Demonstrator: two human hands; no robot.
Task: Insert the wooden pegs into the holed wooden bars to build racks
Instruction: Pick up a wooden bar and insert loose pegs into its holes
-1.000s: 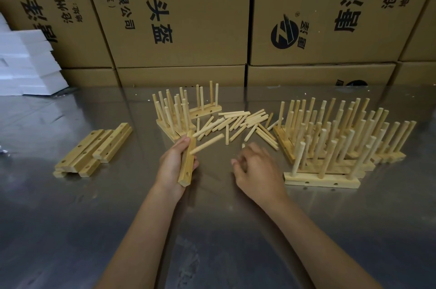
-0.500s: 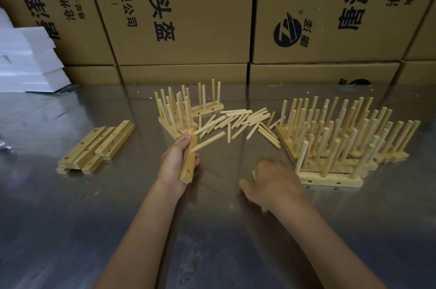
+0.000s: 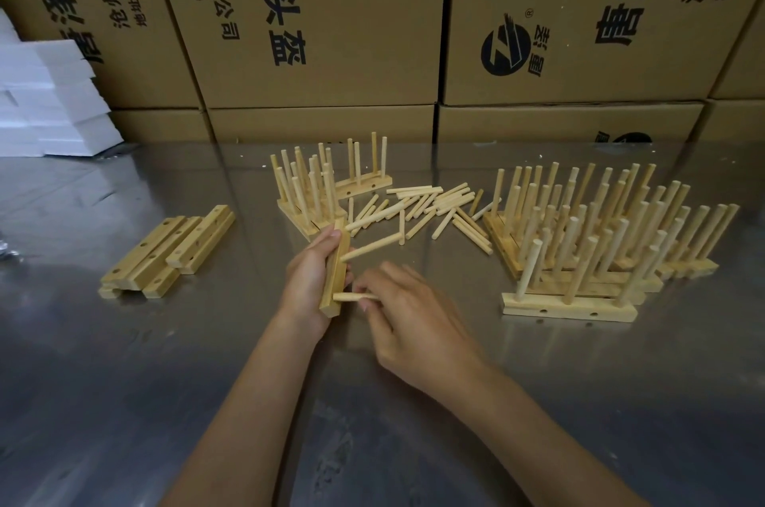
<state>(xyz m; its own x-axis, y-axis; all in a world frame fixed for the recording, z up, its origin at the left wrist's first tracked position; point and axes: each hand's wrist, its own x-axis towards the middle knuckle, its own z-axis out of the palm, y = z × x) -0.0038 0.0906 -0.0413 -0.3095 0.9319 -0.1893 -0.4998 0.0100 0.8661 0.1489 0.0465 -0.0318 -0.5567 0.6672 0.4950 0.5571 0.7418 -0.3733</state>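
Nearest the camera, the right hand pinches a peg between thumb and fingertips. The peg lies flat, its long axis running from 3 o'clock to 9 o'clock, and its free end points left at the bar. That end sits at or just inside a hole near the bar's lower end; the motion blur there makes it hard to say which. The left hand grips the bar from the 9 o'clock side, fingers wrapped round it, with its long axis running roughly 12 to 6 o'clock. So peg and bar meet close to a right angle, and the push to come goes straight toward 9 o'clock, against the left palm. A second peg already juts from the bar's upper part toward 2 o'clock.

Farther off at 12 o'clock lies the heap of loose pegs. Finished racks stand at 2 o'clock, spare bars at 10 o'clock.
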